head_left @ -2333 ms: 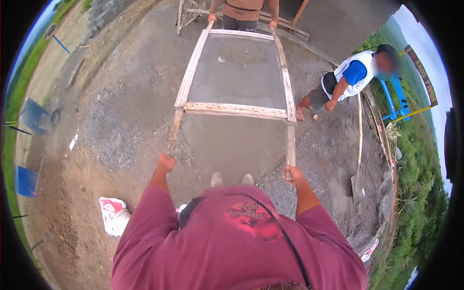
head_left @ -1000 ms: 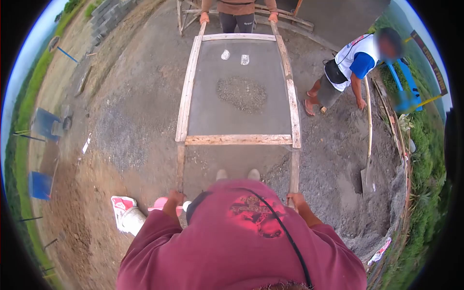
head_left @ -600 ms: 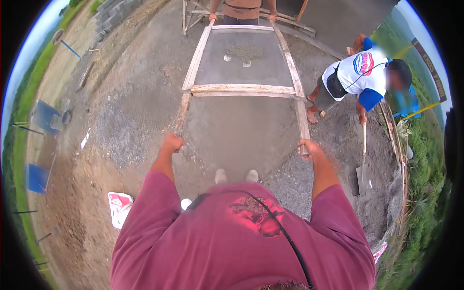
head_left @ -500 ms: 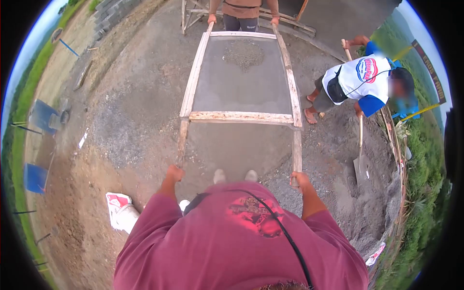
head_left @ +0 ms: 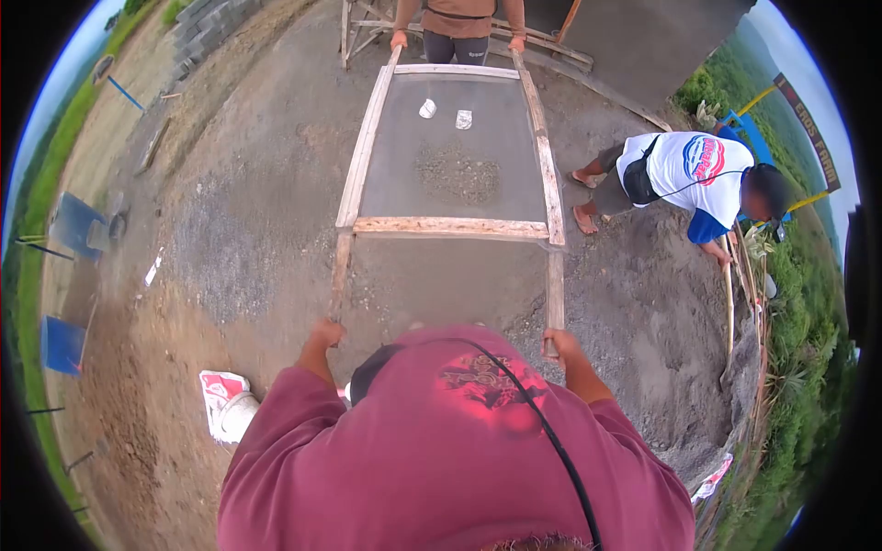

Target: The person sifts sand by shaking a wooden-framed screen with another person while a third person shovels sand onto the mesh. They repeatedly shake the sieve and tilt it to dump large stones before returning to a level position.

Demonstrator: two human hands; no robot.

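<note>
A wooden-framed sand screen (head_left: pixel 450 226) stretches out ahead of me, its two long side rails running back to my body. My left hand (head_left: pixel 328 333) is wrapped round the end of the left rail, and my right hand (head_left: pixel 562 345) grips the end of the right one. On the grey mesh lies a patch of gravel (head_left: pixel 457 174). Beyond it rest a rounded white piece (head_left: pixel 427 108) and a small whitish scrap (head_left: pixel 464 119). At the far end, another person's two hands (head_left: pixel 517 43) hold the same frame.
To the right a person in a white shirt (head_left: pixel 680 165) bends over a long wooden handle (head_left: pixel 730 303) beside a grey sand heap (head_left: pixel 634 367). A white-and-red sack (head_left: pixel 225 404) sits at my left. Blue containers (head_left: pixel 64 344) and stacked blocks (head_left: pixel 216 28) lie farther off.
The gravel has shifted toward me on the mesh, and two whitish pieces now show behind it. The frame moved slightly left. The person at right bent lower, and the shovel blade no longer shows.
</note>
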